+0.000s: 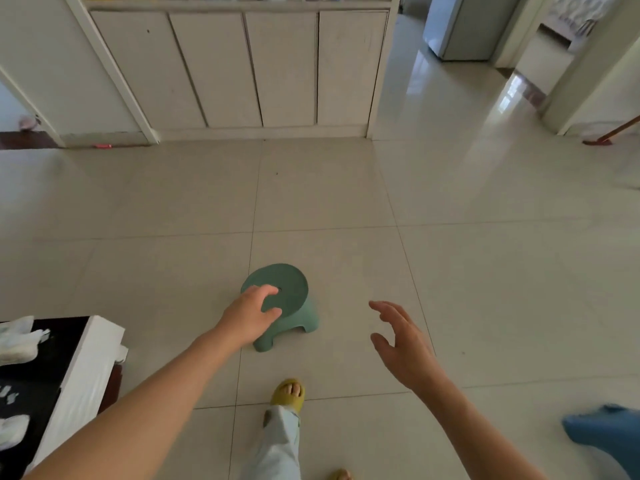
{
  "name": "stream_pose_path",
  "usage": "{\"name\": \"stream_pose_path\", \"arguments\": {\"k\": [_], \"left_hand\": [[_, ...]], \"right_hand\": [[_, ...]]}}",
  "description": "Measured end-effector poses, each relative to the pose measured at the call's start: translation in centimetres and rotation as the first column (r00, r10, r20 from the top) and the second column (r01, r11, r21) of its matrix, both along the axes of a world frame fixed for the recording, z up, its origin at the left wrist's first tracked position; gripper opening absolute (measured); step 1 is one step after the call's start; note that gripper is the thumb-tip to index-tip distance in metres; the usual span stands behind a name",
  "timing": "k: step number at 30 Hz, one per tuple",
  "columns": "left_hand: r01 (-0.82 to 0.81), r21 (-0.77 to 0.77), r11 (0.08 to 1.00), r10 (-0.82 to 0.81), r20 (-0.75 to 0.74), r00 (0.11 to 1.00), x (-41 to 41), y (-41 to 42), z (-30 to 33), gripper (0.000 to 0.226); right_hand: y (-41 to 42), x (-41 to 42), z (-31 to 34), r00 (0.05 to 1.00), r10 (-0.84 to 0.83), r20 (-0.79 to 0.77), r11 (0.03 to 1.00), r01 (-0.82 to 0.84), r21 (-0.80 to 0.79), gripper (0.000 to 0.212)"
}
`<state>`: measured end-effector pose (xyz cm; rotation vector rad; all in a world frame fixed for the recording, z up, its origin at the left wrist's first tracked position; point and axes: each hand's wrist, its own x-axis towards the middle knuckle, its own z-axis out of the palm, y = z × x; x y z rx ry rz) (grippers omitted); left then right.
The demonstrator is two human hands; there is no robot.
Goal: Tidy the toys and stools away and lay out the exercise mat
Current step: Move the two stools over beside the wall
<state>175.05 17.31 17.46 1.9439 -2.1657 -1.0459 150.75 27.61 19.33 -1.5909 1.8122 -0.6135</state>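
Note:
A small round green plastic stool (291, 289) stands upright on the tiled floor just ahead of my feet. My left hand (251, 315) lies over the near left part of its seat, fingers curved and apart, fingertips close to the hole in the middle. I cannot see a firm grip. Off to the right of the stool my right hand (401, 341) hovers above the floor, fingers spread, holding nothing. No exercise mat is in view.
A low black table with a white edge (86, 358) stands at my near left. A white cabinet (242, 64) lines the far wall. A blue object (602, 431) sits on the floor at near right. A broom (606, 133) leans at far right. My yellow slipper (289, 393) is below the stool.

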Motion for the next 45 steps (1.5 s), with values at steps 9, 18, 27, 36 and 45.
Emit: {"name": "stream_pose_path", "arguments": {"k": [9,18,27,36,45], "left_hand": [[0.05,0.282,0.958,-0.101,0.169,0.98,-2.1,-12.7,-14.7,0.053],[0.121,0.391,0.912,-0.254,0.309,0.916,-1.7,-20.5,-30.4,0.069],[0.218,0.406,0.887,-0.375,0.36,0.854,-0.4,-22.9,-42.0,0.116],[0.268,0.389,0.881,-0.432,0.434,0.791,-1.4,-25.0,-45.4,0.127],[0.413,0.216,0.885,-0.464,0.493,0.736,-4.5,-21.8,-38.7,0.129]], "right_hand": [[-9.2,-1.6,-10.6,0.982,-0.178,0.059,0.966,0.163,0.202,0.049],[-18.6,1.5,-24.8,0.917,-0.36,0.172,0.891,0.282,0.357,0.049],[-21.2,3.7,-35.0,0.872,-0.448,0.199,0.815,0.306,0.492,0.049],[-20.4,3.2,-38.0,0.868,-0.464,0.177,0.793,0.318,0.52,0.05],[-18.5,0.8,-33.9,0.828,-0.534,0.171,0.766,0.388,0.512,0.049]]}}
